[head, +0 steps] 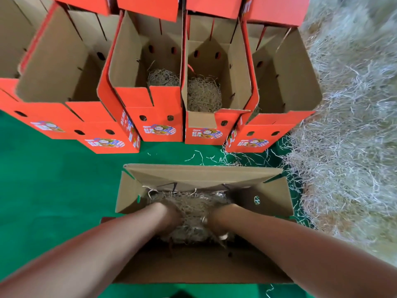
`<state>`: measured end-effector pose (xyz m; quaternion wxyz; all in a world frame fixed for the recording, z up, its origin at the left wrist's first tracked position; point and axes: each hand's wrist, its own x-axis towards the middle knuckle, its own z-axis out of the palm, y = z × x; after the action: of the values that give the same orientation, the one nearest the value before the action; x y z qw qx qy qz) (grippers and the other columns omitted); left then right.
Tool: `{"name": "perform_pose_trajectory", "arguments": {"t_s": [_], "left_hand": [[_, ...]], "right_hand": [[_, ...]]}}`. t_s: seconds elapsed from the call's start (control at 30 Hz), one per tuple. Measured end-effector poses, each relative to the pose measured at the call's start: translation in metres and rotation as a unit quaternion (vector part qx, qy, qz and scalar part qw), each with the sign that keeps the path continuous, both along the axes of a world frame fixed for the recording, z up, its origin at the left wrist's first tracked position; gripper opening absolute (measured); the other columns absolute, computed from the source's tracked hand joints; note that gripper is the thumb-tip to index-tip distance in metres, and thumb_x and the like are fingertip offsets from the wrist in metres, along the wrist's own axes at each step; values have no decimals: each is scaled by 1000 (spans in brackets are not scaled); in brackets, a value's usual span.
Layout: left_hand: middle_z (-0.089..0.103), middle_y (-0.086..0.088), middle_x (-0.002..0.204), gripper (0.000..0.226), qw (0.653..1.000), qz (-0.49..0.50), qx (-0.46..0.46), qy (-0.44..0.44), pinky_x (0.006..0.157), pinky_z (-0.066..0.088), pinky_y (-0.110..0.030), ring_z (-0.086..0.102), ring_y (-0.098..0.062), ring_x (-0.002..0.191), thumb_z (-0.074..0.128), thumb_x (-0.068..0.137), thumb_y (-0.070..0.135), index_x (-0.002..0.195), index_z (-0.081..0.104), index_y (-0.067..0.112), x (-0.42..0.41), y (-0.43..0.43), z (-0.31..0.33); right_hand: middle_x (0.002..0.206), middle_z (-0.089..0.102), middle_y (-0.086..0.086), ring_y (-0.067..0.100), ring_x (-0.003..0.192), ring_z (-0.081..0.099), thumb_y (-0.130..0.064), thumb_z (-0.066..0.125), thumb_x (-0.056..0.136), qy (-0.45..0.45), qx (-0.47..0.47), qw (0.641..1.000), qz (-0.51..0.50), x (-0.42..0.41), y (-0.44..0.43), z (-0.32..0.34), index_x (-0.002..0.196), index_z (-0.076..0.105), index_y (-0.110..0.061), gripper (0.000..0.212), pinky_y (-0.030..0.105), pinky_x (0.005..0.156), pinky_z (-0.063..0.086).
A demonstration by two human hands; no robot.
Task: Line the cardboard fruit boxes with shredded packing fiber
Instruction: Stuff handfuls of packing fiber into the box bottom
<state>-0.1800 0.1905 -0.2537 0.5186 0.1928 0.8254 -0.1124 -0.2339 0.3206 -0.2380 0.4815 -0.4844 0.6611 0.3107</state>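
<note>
An open cardboard box (202, 175) lies on the green floor right in front of me, with a wad of shredded packing fiber (193, 207) inside. Both my arms reach down into it. My left hand (171, 214) and my right hand (214, 220) are buried in the fiber, one at each side of the wad. The fingers of both hands are hidden by the strands. Beyond it stands a row of red fruit boxes; two middle ones hold fiber (163, 77) (203, 94).
A large heap of loose fiber (348, 125) fills the right side. The red box at the left (64, 67) shows no fiber inside; another red box (287, 78) stands at the right end. Stray strands lie on the green mat (43, 179).
</note>
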Motion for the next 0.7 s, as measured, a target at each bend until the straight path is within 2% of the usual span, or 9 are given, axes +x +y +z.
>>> {"name": "perform_pose_trajectory", "arguments": {"t_s": [0.1,0.2,0.27,0.3,0.37,0.43,0.53,0.6,0.7], "left_hand": [[28,-15,150,47,995,-27,-86,-43,106,32,-54,29,-37,136,48,94,22,139,41,11,12,-15,-6],[43,-16,140,40,992,-47,-86,-78,101,39,-48,42,-34,127,49,94,19,132,48,6,10,-19,-2],[53,-16,130,37,997,-21,-37,-71,87,46,-39,53,-32,116,53,92,14,127,52,2,2,-13,3],[58,-14,124,36,999,1,-4,-37,79,49,-36,58,-30,109,56,90,13,124,54,2,-1,-8,6],[62,-11,111,33,992,37,81,92,67,51,-32,63,-26,93,60,86,14,118,57,6,-5,1,11],[56,-13,111,38,963,57,166,204,66,48,-34,60,-26,86,58,82,10,119,52,6,-6,11,12],[31,-17,140,68,955,67,192,217,93,42,-42,43,-33,120,61,78,6,139,30,4,-6,25,3],[16,-13,151,80,965,109,164,171,108,32,-45,26,-32,135,64,78,5,146,22,9,-4,25,-4],[4,-8,156,83,977,95,156,108,112,27,-45,15,-31,141,65,77,-2,147,23,13,7,18,-14]], "right_hand": [[132,50,14,33,115,51,-12,56,89,-10,57,998,-1,-3,13,-7,129,52,-8,40,40,85,46],[139,44,10,33,121,47,-12,56,88,-26,71,996,49,-9,23,-7,136,46,-18,50,37,79,44],[144,39,8,32,125,44,-12,52,90,-45,64,995,61,-15,24,-4,141,38,-26,55,38,89,45],[144,39,7,31,125,44,-10,49,91,-52,51,997,40,-17,22,-2,141,37,-27,55,38,92,44],[137,48,9,28,115,52,-5,46,91,-46,-5,998,-35,-23,16,5,136,46,-20,48,33,83,44],[121,60,11,27,100,60,-3,49,89,23,-78,993,-84,-26,10,14,120,57,-6,32,33,76,47],[123,59,12,27,110,58,-4,52,89,103,-111,985,-80,-24,7,19,118,58,-4,30,35,86,47],[125,58,11,26,111,58,-5,52,89,87,-103,989,-54,-20,6,17,121,56,-4,33,34,88,47],[140,41,11,27,118,50,-2,52,89,18,-118,991,-66,-9,7,6,137,43,-13,50,36,93,44]]}}
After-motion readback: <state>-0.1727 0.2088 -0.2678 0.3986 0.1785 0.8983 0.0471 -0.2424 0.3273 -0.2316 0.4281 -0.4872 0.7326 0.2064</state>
